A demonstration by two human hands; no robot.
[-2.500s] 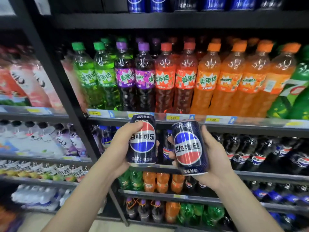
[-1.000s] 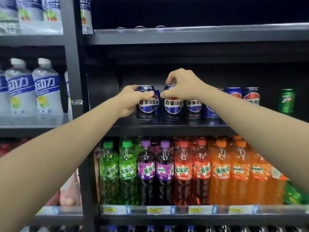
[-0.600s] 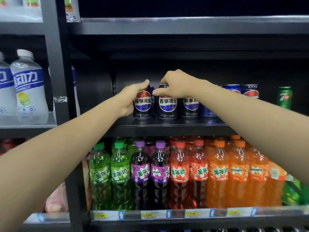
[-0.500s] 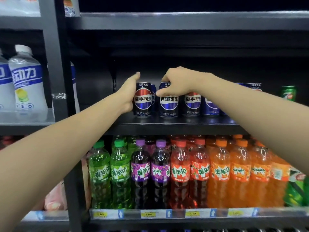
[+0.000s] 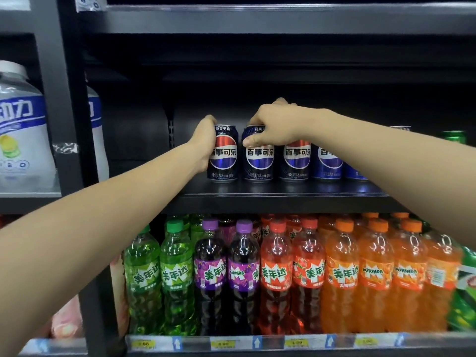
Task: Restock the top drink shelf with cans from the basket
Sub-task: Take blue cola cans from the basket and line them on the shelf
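Both dark-blue aluminium Pepsi cans, leftmost (image 5: 223,153) and second (image 5: 258,157), now stand on the black metal shelf (image 5: 283,195), left hand (image 5: 206,143) and right hand (image 5: 273,127) still gripping them; next, I judge, letting go cleanly.

Black shelf (image 5: 283,199) carries a row of upright dark-blue cola cans (image 5: 293,161) side by side along its front, and one green can (image 5: 454,136) well apart at the right.

Left hand (image 5: 204,144) fingers hidden behind leftmost can (image 5: 223,153); right forearm (image 5: 386,161) covers cans further right.
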